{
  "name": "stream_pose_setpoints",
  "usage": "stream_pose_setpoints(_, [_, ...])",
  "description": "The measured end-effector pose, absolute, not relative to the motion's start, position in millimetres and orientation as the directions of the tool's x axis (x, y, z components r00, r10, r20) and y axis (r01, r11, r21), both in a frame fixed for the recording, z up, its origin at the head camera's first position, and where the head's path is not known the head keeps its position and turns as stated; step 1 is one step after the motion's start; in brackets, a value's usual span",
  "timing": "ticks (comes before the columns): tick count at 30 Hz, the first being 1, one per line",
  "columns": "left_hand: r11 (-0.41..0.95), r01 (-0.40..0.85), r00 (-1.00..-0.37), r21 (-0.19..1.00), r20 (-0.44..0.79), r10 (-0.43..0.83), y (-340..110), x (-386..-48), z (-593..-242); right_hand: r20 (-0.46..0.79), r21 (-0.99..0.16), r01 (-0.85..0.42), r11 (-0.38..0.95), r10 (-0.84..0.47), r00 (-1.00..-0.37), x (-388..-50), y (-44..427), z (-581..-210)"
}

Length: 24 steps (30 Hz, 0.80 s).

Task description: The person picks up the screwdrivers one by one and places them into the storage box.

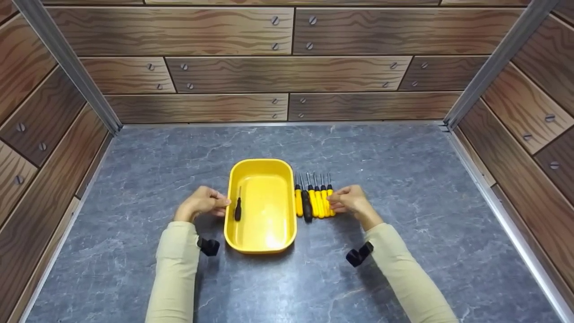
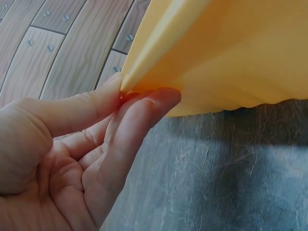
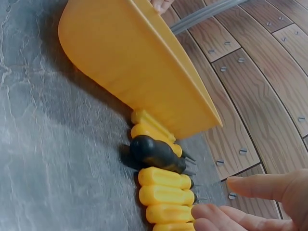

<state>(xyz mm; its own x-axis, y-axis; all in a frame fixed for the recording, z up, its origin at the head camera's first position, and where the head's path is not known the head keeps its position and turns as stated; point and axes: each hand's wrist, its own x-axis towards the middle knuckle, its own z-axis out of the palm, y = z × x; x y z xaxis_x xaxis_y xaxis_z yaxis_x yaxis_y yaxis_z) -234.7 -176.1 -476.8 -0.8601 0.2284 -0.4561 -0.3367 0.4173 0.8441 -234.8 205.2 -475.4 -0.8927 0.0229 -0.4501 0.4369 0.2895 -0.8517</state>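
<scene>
The left hand (image 1: 207,202) pinches the left rim of the tray (image 1: 269,211) on the tabletop (image 1: 134,179); a small black screwdriver (image 1: 238,209) lies inside, near that side. The right hand (image 1: 352,201), thumb and fingers parted, grasping nothing, is at the outer end of the screwdriver row (image 1: 314,204) beside the tray.

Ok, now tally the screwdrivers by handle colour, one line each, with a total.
Yellow-handled screwdrivers: 5, all in the row beside the yellow tray
Black-handled screwdrivers: 2, one in that row and one inside the tray
Total: 7
</scene>
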Motion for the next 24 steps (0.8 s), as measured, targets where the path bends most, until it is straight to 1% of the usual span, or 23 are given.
stream_pose_setpoints(11, [0.408,-0.339,-0.863,0.848,-0.452,0.223,-174,-234,-477,-0.447,-0.795,0.456,0.399,0.123,-0.886,-240,213,-481])
stream_pose_setpoints(19, [0.428,-0.329,-0.873,0.841,-0.444,0.201,-174,-234,-477,-0.452,-0.780,0.465,0.418,0.137,-0.881,-242,215,-485])
stream_pose_setpoints(24, [0.419,-0.332,-0.871,0.845,-0.445,0.207,-174,-233,-475,-0.456,-0.770,0.464,0.438,0.131,-0.880,-245,217,-489])
